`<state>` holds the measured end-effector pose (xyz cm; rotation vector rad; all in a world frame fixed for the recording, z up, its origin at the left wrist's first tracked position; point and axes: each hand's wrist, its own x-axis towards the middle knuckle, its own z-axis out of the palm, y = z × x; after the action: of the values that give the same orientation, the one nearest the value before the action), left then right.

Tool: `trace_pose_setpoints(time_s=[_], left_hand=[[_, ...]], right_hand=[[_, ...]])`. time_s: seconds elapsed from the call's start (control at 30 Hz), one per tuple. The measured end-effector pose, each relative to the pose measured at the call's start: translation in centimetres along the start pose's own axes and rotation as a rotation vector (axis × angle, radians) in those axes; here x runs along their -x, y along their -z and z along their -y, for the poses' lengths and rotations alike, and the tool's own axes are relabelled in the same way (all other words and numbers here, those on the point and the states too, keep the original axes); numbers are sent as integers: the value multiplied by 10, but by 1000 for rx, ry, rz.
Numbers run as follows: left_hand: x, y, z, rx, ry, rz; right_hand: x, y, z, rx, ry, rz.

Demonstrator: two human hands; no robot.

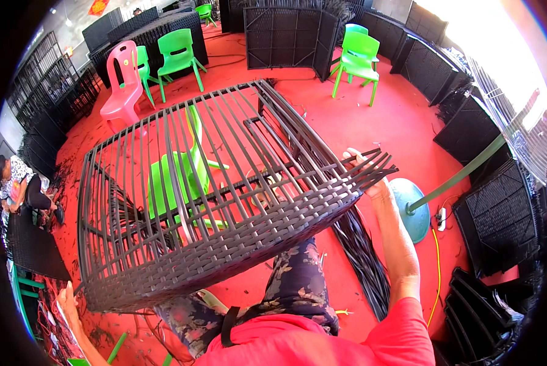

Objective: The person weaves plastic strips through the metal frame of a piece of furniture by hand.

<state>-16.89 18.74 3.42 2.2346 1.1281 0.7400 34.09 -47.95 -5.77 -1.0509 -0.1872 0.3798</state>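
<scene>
Gripping opposite ends of the half-woven wicker frame (pixel 212 201), both hands sit partly hidden.

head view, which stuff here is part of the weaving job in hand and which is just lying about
In hand:
- half-woven dark wicker frame, held at both ends
- right hand at its loose strip ends
- left hand at its lower left corner
- bundle of dark strips on the floor beside the person

Lying about:
- green chairs
- pink chair
- finished dark panels
- fan base
</scene>
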Motion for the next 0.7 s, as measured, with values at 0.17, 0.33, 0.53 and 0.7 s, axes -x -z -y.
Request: trace_pose_setpoints(time_s=[0.17, 0.33, 0.53, 0.7], left_hand=[[0, 20, 19, 125, 185, 0], [-3, 29, 15, 124, 234, 89], [-16, 18, 28, -132, 142, 119], [7, -20, -60, -411, -572, -386]], right_hand=[[0, -8, 0, -8, -17, 1], [-4, 6, 2, -8, -39, -15], [-4, 8, 1, 10, -93, -82], [0, -9, 0, -116, -30, 10]])
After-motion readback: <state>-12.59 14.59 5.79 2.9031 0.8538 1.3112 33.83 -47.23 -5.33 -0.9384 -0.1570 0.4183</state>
